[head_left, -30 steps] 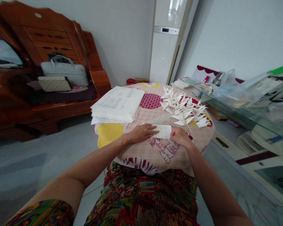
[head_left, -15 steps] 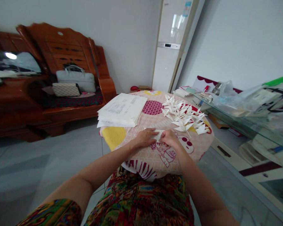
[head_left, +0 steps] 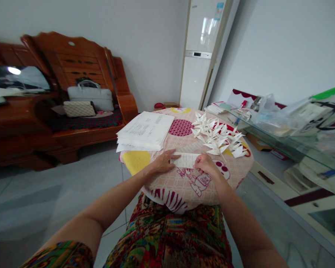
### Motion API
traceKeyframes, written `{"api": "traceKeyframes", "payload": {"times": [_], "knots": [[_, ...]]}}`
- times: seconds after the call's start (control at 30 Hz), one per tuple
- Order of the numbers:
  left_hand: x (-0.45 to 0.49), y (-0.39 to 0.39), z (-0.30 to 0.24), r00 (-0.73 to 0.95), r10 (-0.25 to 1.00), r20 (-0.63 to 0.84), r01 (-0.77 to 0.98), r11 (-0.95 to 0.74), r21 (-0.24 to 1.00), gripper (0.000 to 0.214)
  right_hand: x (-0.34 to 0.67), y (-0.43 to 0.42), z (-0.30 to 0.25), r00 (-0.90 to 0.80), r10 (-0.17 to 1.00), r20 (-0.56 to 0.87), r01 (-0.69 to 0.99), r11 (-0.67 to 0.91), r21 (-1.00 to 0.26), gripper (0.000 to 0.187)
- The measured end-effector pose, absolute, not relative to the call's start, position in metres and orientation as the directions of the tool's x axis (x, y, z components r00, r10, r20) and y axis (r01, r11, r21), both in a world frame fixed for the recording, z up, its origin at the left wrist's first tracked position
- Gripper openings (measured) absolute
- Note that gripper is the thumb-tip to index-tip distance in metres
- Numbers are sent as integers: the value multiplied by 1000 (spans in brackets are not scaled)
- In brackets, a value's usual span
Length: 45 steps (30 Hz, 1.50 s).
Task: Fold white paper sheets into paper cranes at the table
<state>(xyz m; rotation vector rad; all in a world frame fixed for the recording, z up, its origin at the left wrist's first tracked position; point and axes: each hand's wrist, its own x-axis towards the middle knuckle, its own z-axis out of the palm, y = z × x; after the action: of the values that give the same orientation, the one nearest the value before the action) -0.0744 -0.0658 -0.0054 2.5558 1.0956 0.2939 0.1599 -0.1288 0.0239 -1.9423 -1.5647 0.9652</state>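
Note:
A narrow strip of printed paper [head_left: 185, 160] lies on the patterned tablecloth [head_left: 167, 183] in front of me, apparently folded. My left hand [head_left: 164, 161] rests on its left end with the fingers stretched out and slightly apart. At the right end, my right hand [head_left: 205, 163] has its fingers curled in and pinches the paper's edge. Just beyond my right hand is a heap of white folded paper cranes [head_left: 212, 134]. A thick stack of printed sheets [head_left: 145, 130] sits at the table's far left.
Right of the table stands a glass-topped cabinet [head_left: 268, 139] holding plastic bags [head_left: 270, 111] and papers. A wooden armchair [head_left: 80, 67] with bags on its seat is at the left. Behind the table rises a tall white air conditioner [head_left: 197, 74].
My hands have moved apart along the paper strip, left hand leftward and right hand slightly rightward. More of the printed strip shows between them.

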Motion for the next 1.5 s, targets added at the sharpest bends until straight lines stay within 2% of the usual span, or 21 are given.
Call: {"api": "traceKeyframes", "payload": {"times": [0.23, 0.33, 0.43, 0.53, 0.6, 0.73, 0.8, 0.9, 1.03, 1.13, 1.33, 1.5], "knots": [[-98, -50, -11, 716, 693, 85, 606, -677, 418, 68, 163, -129, 23, 138, 964, -229, 662, -261, -703, 18], [-106, -43, -16, 710, 684, 166, 522, -671, 527, 73, 166, -131, 20, 136, 975, -177, 704, -221, -675, 17], [-103, -36, -19, 581, 782, 226, 505, -563, 654, 72, 167, -132, 16, 132, 991, -17, 804, -116, -583, 10], [-92, -31, -22, 514, 824, 238, 437, -491, 754, 66, 165, -126, 16, 82, 983, 165, 870, 10, -493, 32], [-86, -29, -26, 497, 830, 253, 382, -471, 795, 63, 160, -118, 18, 2, 977, 214, 875, 102, -473, 49], [-83, -29, -34, 464, 837, 292, 311, -462, 830, 61, 146, -97, 24, -111, 983, 148, 883, 166, -439, 58], [-85, -30, -36, 462, 831, 309, 285, -469, 836, 60, 141, -87, 26, -107, 992, 73, 898, 128, -422, 52], [-88, -30, -38, 472, 822, 321, 267, -479, 836, 61, 140, -78, 29, -126, 990, 71, 907, 143, -395, 45], [-86, -30, -40, 464, 821, 334, 275, -492, 826, 61, 145, -73, 31, -214, 975, 61, 914, 222, -339, 49], [-83, -32, -39, 460, 816, 349, 308, -516, 799, 56, 146, -70, 31, -236, 971, 44, 920, 238, -312, 44], [-82, -39, -35, 449, 826, 340, 386, -523, 760, 50, 142, -72, 33, -210, 976, 50, 911, 214, -354, 44], [-86, -28, -41, 422, 838, 347, 256, -477, 841, 64, 145, -81, 40, -225, 973, 58, 878, 228, -420, 25]]}}
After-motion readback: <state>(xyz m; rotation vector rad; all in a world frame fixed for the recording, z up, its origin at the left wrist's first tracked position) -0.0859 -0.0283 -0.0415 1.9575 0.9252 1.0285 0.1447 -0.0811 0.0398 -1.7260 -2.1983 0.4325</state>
